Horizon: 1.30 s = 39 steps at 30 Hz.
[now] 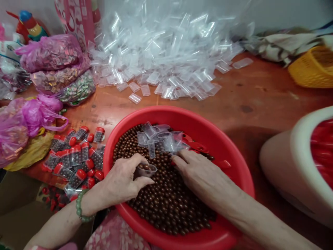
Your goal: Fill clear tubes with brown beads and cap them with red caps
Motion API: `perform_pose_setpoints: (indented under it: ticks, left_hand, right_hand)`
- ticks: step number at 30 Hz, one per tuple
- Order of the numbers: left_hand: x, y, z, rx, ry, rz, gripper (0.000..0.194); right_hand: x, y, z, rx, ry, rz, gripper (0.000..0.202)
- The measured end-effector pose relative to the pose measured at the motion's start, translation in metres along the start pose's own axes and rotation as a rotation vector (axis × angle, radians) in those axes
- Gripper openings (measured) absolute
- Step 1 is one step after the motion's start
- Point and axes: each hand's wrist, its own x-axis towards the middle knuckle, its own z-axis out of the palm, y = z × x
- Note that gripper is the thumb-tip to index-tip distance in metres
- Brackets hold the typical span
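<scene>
My left hand grips a small clear plastic container, its open mouth tilted toward the right and brown chocolate balls inside. Below it, loose chocolate balls fill much of a wide red basin. My right hand reaches into the basin with fingers curled together; a bit of red shows by the fingertips, but what they hold is mostly hidden. Just beyond that hand lie several empty clear containers on the balls. Red plastic lids lie at the basin's far right side.
Filled containers with red lids are heaped left of the basin. Behind it rises a large pile of empty clear containers. Pink bags stand at the back left, a white bucket of red pieces and a yellow basket at right.
</scene>
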Motion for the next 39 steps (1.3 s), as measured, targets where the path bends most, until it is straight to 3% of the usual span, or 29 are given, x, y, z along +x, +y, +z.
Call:
perform_pose_setpoints:
  ticks: [5,9,11,13,15,18,22,27,34,39]
  left_hand:
    - [-0.006,0.006,-0.001,-0.270,0.089,-0.030,0.018]
    - [-0.011,0.011,0.000,-0.330,0.142,0.020,0.031]
    - [-0.010,0.012,0.000,-0.309,0.172,0.016,0.032]
    - [-0.008,0.014,-0.001,-0.302,0.178,0.024,0.025]
    - [-0.006,0.015,-0.002,-0.330,0.161,0.016,0.019]
    - [-0.005,0.017,0.000,-0.437,0.135,-0.084,0.017]
    - [-0.005,0.017,0.006,-0.750,0.088,-0.154,0.030]
    - [-0.004,0.015,0.011,-0.956,0.049,-0.220,0.047]
    - [-0.001,0.006,0.010,-0.901,0.152,-0.212,0.045]
    - [0.000,0.004,0.011,-0.869,0.117,-0.204,0.035]
  right_hand:
    - [0.001,0.016,0.007,0.032,0.067,-0.027,0.033]
    - [-0.001,0.024,-0.009,0.114,0.234,0.004,0.021]
    - [-0.003,0.018,-0.028,0.346,0.402,0.113,0.015]
    - [-0.003,0.005,-0.048,0.736,0.540,0.434,0.013]
    - [-0.001,-0.010,-0.060,1.042,0.542,0.644,0.011]
    - [0.004,-0.025,-0.059,1.313,0.594,0.716,0.011]
    - [0.009,-0.034,-0.038,1.472,0.668,0.689,0.014]
    - [0.001,-0.042,-0.026,1.320,0.596,0.588,0.014]
    - [0.001,-0.034,-0.024,0.671,0.505,0.231,0.019]
    - [0.009,-0.032,-0.021,0.610,0.501,0.061,0.030]
